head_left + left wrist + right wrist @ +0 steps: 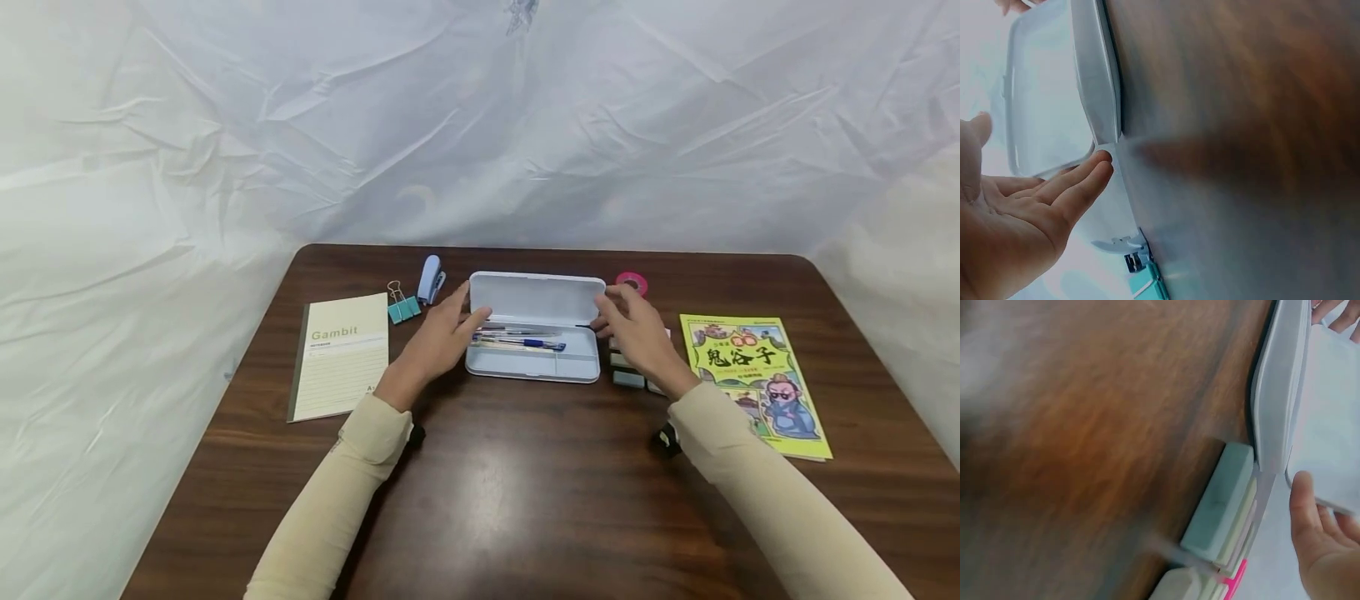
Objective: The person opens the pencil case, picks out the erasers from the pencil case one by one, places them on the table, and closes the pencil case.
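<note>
A pale pencil case [532,367] stands with its lid [536,298] raised at the middle of the table. Several pens [525,342] lie in its back compartment. At the case's left end is my left hand [442,333], fingers straight and right at the lid's edge, thumb held apart. My right hand [637,329] is at the other end, its fingertips close to the lid's right edge. In the right wrist view, its thumb [1302,500] overlaps the lid's corner. Beside this hand lie several block-shaped erasers [1219,503], partly hidden by it in the head view.
Left of the case are a notebook [341,358], a teal binder clip [403,309] and a light blue stapler [431,279]. A pink tape roll [632,282] sits behind the right hand. Farther right lies a yellow comic book [757,383]. White sheeting [480,150] hangs behind the table.
</note>
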Demonstrator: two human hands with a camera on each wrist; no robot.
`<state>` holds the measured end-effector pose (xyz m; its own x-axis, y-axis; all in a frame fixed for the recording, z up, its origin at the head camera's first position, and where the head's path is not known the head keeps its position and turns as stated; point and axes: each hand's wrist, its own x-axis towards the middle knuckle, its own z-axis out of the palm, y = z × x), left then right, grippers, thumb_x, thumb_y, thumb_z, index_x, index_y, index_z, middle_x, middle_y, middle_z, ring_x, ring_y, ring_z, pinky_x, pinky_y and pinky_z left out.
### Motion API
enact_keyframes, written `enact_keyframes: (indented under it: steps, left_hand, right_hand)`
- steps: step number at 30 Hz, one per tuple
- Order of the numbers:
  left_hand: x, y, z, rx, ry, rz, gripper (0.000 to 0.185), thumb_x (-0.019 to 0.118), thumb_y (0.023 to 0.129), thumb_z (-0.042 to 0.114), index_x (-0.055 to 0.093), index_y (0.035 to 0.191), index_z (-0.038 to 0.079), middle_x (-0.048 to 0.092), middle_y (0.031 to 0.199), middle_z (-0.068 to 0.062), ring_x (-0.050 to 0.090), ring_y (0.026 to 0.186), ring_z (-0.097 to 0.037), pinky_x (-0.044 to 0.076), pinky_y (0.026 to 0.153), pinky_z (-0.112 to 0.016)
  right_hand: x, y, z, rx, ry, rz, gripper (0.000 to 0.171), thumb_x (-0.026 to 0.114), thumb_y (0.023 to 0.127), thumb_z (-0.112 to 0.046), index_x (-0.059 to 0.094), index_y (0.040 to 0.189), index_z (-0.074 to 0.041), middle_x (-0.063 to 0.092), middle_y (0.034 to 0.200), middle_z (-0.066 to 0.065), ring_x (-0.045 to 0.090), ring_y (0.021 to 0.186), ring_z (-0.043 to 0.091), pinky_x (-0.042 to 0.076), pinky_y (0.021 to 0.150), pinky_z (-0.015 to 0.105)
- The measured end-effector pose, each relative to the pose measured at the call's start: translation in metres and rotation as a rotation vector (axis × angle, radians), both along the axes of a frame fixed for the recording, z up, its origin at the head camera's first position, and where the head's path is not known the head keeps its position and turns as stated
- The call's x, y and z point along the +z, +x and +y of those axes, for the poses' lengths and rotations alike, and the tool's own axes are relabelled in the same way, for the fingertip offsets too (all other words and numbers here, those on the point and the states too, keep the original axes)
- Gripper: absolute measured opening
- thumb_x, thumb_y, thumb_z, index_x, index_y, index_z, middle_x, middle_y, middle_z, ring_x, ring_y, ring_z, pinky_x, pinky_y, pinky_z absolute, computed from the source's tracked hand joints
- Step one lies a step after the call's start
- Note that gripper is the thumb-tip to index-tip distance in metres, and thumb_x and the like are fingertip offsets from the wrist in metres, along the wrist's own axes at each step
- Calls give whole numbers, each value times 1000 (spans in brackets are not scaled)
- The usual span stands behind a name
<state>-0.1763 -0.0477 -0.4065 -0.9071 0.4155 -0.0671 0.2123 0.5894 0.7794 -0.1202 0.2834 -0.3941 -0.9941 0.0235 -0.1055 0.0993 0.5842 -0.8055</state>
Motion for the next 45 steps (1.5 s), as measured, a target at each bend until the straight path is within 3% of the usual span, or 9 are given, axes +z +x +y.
enact_keyframes:
  steps: [6, 11, 14, 19, 27, 34, 40, 45]
  left_hand:
    - [3, 3, -5, 22, 24, 52, 66, 45, 122, 56, 50, 166, 7, 69, 157, -19, 69, 146, -36, 54, 126, -60]
    - [4, 5, -8, 21, -3, 34, 51, 50, 122, 55, 68, 141, 11, 77, 136, -15, 72, 127, -33, 57, 115, -59]
    - [4, 5, -8, -28, -52, 4, 47, 58, 120, 49, 68, 144, 9, 75, 145, -16, 70, 134, -33, 56, 119, -59]
    - [4, 5, -5, -95, -143, -30, 56, 65, 118, 42, 59, 162, 7, 60, 168, -18, 59, 157, -35, 50, 130, -60]
    - [-4, 1, -2, -127, -201, -40, 67, 71, 116, 34, 48, 173, 8, 50, 179, -17, 48, 168, -37, 43, 137, -59]
    - [-44, -21, -2, -104, -240, -7, 72, 77, 111, 45, 51, 173, 16, 54, 177, -12, 51, 165, -35, 47, 133, -60]
    - [-49, -25, 1, -89, -263, -32, 76, 80, 109, 46, 50, 173, 21, 53, 178, -8, 50, 166, -32, 47, 134, -58]
    - [-35, -18, 1, -90, -257, -33, 73, 79, 110, 44, 51, 172, 18, 53, 178, -11, 50, 166, -33, 46, 135, -56]
  right_hand:
    - [-1, 8, 5, 8, -69, 40, 74, 33, 123, -62, 54, 154, 2, 74, 142, 33, 76, 132, 50, 58, 117, 70]
    - [-2, 12, 5, 46, 81, 58, 62, 42, 123, -59, 66, 138, -4, 74, 131, 25, 75, 116, 41, 61, 104, 57]
    - [-4, 15, 3, 83, 183, 56, 50, 55, 120, -55, 70, 131, -8, 71, 131, 19, 67, 116, 36, 57, 103, 54]
    - [-10, 17, 0, 130, 241, 54, 36, 73, 114, -41, 72, 128, -8, 65, 146, 21, 62, 130, 40, 56, 119, 66]
    - [-15, 15, -2, 153, 306, 65, 28, 80, 110, -34, 76, 120, -8, 61, 152, 25, 61, 129, 44, 56, 117, 69]
    - [-19, 17, -4, 130, 397, 91, 30, 82, 108, -35, 80, 122, -9, 61, 156, 27, 59, 137, 49, 51, 120, 74]
    - [-19, 18, -5, 119, 420, 98, 29, 84, 107, -37, 80, 121, -12, 61, 156, 26, 59, 136, 49, 50, 120, 75]
    - [-18, 17, -5, 117, 422, 99, 30, 84, 106, -38, 80, 121, -12, 61, 156, 26, 59, 134, 49, 50, 118, 75]
